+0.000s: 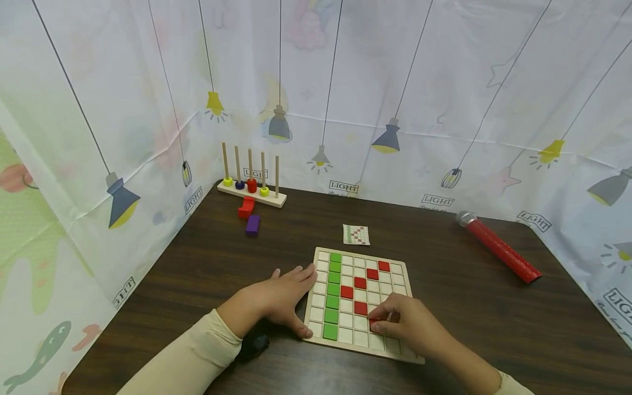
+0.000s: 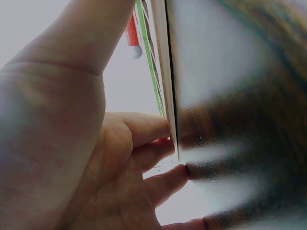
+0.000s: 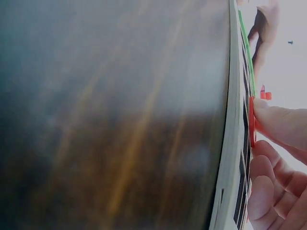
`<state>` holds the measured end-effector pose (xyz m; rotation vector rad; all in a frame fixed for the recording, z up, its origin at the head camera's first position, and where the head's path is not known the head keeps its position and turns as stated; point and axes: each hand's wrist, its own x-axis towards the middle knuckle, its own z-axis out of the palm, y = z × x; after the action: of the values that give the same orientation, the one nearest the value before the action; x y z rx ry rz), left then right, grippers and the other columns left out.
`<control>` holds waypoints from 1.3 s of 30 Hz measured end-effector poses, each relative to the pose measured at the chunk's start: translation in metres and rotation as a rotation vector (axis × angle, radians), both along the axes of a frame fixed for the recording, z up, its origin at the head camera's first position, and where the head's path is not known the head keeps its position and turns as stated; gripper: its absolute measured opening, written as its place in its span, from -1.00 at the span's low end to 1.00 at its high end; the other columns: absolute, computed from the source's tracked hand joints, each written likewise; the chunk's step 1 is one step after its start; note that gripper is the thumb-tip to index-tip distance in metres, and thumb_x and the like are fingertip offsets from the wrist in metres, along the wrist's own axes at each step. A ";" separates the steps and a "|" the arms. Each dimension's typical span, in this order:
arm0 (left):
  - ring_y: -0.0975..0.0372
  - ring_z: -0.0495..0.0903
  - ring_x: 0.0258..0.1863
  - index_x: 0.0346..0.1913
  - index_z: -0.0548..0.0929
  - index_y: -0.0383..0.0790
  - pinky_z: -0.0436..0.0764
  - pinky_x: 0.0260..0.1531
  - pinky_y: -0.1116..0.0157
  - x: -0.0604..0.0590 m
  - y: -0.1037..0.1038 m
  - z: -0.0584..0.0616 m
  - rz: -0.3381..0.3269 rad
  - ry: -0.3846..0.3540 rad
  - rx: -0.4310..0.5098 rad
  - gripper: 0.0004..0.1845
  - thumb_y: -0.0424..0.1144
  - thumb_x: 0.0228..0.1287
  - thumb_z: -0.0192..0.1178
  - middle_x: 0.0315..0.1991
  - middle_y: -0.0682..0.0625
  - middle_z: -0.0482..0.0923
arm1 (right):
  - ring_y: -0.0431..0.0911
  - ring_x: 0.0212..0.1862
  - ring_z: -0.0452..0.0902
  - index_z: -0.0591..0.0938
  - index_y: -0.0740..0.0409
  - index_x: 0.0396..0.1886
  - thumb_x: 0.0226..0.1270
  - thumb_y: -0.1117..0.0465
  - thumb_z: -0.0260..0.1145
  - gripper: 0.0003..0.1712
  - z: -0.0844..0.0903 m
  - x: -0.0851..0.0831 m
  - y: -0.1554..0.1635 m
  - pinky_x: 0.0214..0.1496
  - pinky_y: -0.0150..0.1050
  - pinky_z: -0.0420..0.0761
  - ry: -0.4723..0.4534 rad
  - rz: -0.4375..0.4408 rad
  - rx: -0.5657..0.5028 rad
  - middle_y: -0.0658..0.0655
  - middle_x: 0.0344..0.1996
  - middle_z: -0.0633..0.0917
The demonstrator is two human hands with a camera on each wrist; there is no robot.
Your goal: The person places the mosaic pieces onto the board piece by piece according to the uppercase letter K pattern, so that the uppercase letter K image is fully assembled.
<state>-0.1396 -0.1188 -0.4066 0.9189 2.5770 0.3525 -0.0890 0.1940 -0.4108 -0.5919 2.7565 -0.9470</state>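
A wooden grid board (image 1: 395, 346) lies on the dark table, with a green column of tiles (image 1: 333, 296) and a diagonal of red tiles (image 1: 360, 283). My left hand (image 1: 296, 285) rests flat against the board's left edge, fingers straight and thumb at the near corner. The left wrist view shows those fingers (image 2: 148, 129) touching the board's rim (image 2: 163, 72). My right hand (image 1: 387, 321) curls over the board's near right part and pinches a red tile (image 1: 374, 325) with its fingertips. In the right wrist view that red tile (image 3: 251, 120) sits on the board under a fingertip (image 3: 283, 124).
A pattern card (image 1: 356, 234) lies just behind the board. At the back left stand a peg rack with rings (image 1: 252, 186), a red block (image 1: 246, 207) and a purple block (image 1: 252, 224). A red tube with a silver cap (image 1: 498, 247) lies at the right. Printed curtains wall the table.
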 end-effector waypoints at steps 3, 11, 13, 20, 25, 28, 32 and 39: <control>0.06 -0.13 0.61 0.66 -0.02 -0.16 -0.04 0.43 -0.24 0.000 0.000 0.000 -0.001 0.000 0.003 0.34 0.34 -0.03 0.51 0.66 -0.02 -0.20 | -0.25 -0.41 0.48 0.82 -0.12 -0.21 0.24 0.03 0.54 -0.85 0.000 0.001 0.000 -0.37 -0.31 0.50 0.027 -0.003 0.027 -0.22 -0.39 0.62; 0.07 -0.14 0.61 0.66 -0.02 -0.16 -0.04 0.44 -0.24 -0.001 0.000 -0.001 0.002 -0.002 0.007 0.35 0.35 -0.04 0.51 0.66 -0.01 -0.20 | -0.28 -0.37 0.46 0.83 -0.03 -0.14 0.16 0.09 0.59 -0.75 0.000 0.004 0.001 -0.34 -0.33 0.51 0.052 0.008 0.046 -0.17 -0.34 0.62; 0.07 -0.13 0.61 0.66 -0.01 -0.16 -0.04 0.43 -0.24 -0.001 0.000 -0.002 0.003 -0.002 0.007 0.35 0.35 -0.05 0.51 0.66 -0.02 -0.20 | -0.28 -0.36 0.47 0.82 -0.02 -0.12 0.15 0.09 0.60 -0.72 -0.001 0.005 0.002 -0.32 -0.33 0.51 0.060 0.006 0.055 -0.17 -0.32 0.62; 0.07 -0.13 0.61 0.66 -0.01 -0.16 -0.03 0.43 -0.23 -0.001 0.001 -0.002 0.004 -0.004 0.009 0.35 0.36 -0.06 0.51 0.66 -0.02 -0.19 | -0.26 -0.33 0.49 0.80 -0.05 -0.05 0.14 0.04 0.61 -0.64 0.000 0.009 0.013 -0.33 -0.33 0.52 0.056 -0.058 0.072 -0.22 -0.28 0.64; 0.07 -0.13 0.61 0.66 -0.01 -0.16 -0.04 0.44 -0.23 -0.002 0.001 -0.002 0.008 -0.010 0.012 0.35 0.36 -0.06 0.52 0.66 -0.02 -0.19 | -0.23 -0.34 0.49 0.78 -0.05 0.02 0.12 0.03 0.62 -0.56 0.005 0.014 0.025 -0.36 -0.32 0.52 0.047 -0.130 0.087 -0.16 -0.27 0.63; 0.07 -0.13 0.61 0.66 -0.01 -0.16 -0.05 0.44 -0.23 -0.002 0.001 -0.001 0.010 -0.013 0.011 0.35 0.35 -0.06 0.52 0.66 -0.01 -0.19 | -0.21 -0.36 0.49 0.76 -0.02 0.06 0.10 0.03 0.63 -0.51 0.007 0.017 0.035 -0.37 -0.31 0.50 0.045 -0.174 0.088 -0.11 -0.28 0.61; 0.07 -0.13 0.61 0.66 -0.01 -0.16 -0.05 0.44 -0.23 -0.001 0.002 0.000 0.012 -0.016 0.009 0.35 0.34 -0.05 0.52 0.66 -0.02 -0.19 | -0.17 -0.32 0.50 0.74 0.01 0.12 0.12 0.00 0.61 -0.45 0.008 0.020 0.050 -0.33 -0.28 0.52 0.020 -0.235 0.101 -0.07 -0.23 0.63; 0.07 -0.14 0.61 0.66 -0.02 -0.17 -0.06 0.44 -0.22 -0.001 0.002 0.001 0.010 -0.022 0.008 0.35 0.34 -0.04 0.52 0.66 -0.02 -0.20 | -0.13 -0.20 0.55 0.70 0.02 0.18 0.10 -0.16 0.60 -0.32 0.005 0.025 0.078 -0.19 -0.12 0.58 0.027 -0.319 0.182 0.01 -0.06 0.67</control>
<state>-0.1403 -0.1169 -0.4057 0.8997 2.5630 0.3747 -0.0644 0.2716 -0.4060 -0.1380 2.9744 -0.7330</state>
